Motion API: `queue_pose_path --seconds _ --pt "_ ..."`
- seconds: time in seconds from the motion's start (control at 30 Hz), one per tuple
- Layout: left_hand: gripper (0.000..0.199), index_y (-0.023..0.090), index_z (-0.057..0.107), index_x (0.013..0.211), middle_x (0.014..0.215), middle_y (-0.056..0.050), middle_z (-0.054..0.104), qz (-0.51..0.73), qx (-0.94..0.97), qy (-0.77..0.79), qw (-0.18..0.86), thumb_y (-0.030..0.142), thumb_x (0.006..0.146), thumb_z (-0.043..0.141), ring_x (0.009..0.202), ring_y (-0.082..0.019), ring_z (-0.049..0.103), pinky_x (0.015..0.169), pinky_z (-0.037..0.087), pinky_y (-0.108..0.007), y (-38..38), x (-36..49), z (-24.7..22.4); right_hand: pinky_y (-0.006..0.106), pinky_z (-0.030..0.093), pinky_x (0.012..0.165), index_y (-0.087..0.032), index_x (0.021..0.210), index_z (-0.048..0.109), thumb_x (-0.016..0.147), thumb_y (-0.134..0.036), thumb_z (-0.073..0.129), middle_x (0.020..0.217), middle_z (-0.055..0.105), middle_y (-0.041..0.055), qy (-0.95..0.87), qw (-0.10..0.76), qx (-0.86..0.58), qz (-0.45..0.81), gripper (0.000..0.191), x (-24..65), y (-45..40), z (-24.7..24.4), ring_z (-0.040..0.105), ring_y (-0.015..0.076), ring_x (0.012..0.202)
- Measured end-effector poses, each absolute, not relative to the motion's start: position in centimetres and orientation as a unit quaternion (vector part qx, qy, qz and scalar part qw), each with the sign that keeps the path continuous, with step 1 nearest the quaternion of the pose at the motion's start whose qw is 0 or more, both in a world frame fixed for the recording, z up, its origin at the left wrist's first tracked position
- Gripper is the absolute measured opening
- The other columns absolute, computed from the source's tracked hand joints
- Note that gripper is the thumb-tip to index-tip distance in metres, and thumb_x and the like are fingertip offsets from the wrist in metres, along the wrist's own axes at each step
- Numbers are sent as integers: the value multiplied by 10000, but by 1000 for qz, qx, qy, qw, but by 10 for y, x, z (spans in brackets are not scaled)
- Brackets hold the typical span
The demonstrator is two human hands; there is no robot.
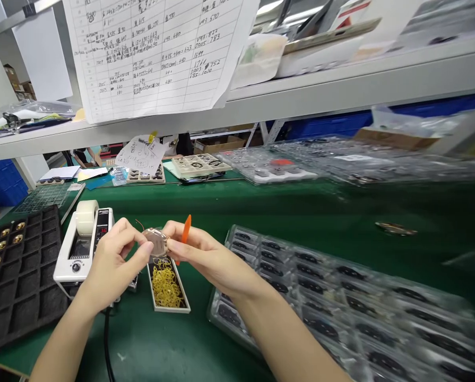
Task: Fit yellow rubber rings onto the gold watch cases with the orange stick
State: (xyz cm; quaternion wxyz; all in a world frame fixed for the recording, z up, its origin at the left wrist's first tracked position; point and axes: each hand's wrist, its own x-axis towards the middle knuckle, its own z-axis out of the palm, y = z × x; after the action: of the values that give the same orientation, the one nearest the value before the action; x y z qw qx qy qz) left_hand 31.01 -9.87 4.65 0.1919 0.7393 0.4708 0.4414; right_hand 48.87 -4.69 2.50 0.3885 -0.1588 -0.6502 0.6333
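Observation:
A round watch case (156, 243) with a shiny flat face and a thin rose-gold rim is held up between my two hands. The thumb and index finger of my left hand (120, 254) pinch at its left edge. On the opposite edge, my right hand (199, 249) grips it between thumb and fingers. A slim orange pointed stick (187, 229) is also tucked in my right hand, tip upward. Just below the case lies a small white box (172, 310) of yellow rubber rings (166, 286). A thin reddish strand sticks up by the case's left side; what it is I cannot tell.
A white tape dispenser (67, 265) with a tape roll (86, 215) stands left, its black cable (107, 345) running forward. Beyond it is a black compartment tray (26, 286) with gold round parts. Clear trays (301, 270) of dark parts lie right. A shelf (320, 87) overhangs the bench.

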Motion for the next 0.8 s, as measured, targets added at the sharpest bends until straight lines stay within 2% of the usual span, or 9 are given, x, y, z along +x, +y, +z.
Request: queue_pose_path --seconds 0.13,0.23,0.37,0.43,0.53,0.6,0.7,0.8 --pt "202 198 503 678 718 28 418 433 738 505 114 201 879 524 616 -119 410 573 310 -253 -98 317 43 267 307 647 -202 726 496 842 -536 614 715 404 -32 -665 403 -174 604 373 486 -48 27 345 119 662" --pt "185 206 486 681 730 22 444 416 709 570 10 230 849 560 606 -131 435 576 313 -262 -98 316 43 278 329 662 -207 720 488 829 -577 602 721 413 -22 -675 415 -203 575 402 485 -47 27 373 132 684" --pt "94 214 543 751 774 2 512 450 653 602 -95 193 838 573 635 -152 489 581 349 -271 -96 308 46 273 301 609 -211 722 476 814 -595 608 671 374 -37 -664 424 -229 572 416 486 -46 25 320 121 616" --pt "76 213 602 810 844 -21 565 496 674 542 -77 165 856 563 733 -164 557 660 424 -285 -94 306 46 267 296 592 -209 717 484 801 -589 628 665 371 -40 -657 421 -221 585 415 485 -46 25 308 115 601" --pt "81 223 681 911 1054 -71 625 513 754 410 28 201 844 641 984 -209 607 853 480 -346 -91 307 44 258 325 584 -206 695 494 767 -584 674 664 386 -36 -630 409 -200 628 424 482 -50 25 343 111 597" --pt "159 228 698 956 1183 -92 620 503 780 358 104 230 798 713 1082 -239 598 925 476 -384 -90 309 43 263 375 599 -212 709 518 742 -578 704 671 436 -24 -597 396 -185 673 413 478 -54 23 415 120 610" --pt "301 218 687 1009 1226 -95 635 486 799 303 181 261 728 787 1150 -263 592 1023 435 -414 -93 309 45 318 462 665 -230 804 600 700 -590 732 752 564 26 -557 369 -167 725 398 472 -64 17 551 175 700" --pt "486 183 610 1184 1246 -119 646 432 835 268 210 280 739 780 1184 -263 595 1049 434 -375 -104 305 51 373 498 682 -244 850 643 700 -620 706 795 614 68 -541 347 -167 748 410 467 -74 7 601 230 748"
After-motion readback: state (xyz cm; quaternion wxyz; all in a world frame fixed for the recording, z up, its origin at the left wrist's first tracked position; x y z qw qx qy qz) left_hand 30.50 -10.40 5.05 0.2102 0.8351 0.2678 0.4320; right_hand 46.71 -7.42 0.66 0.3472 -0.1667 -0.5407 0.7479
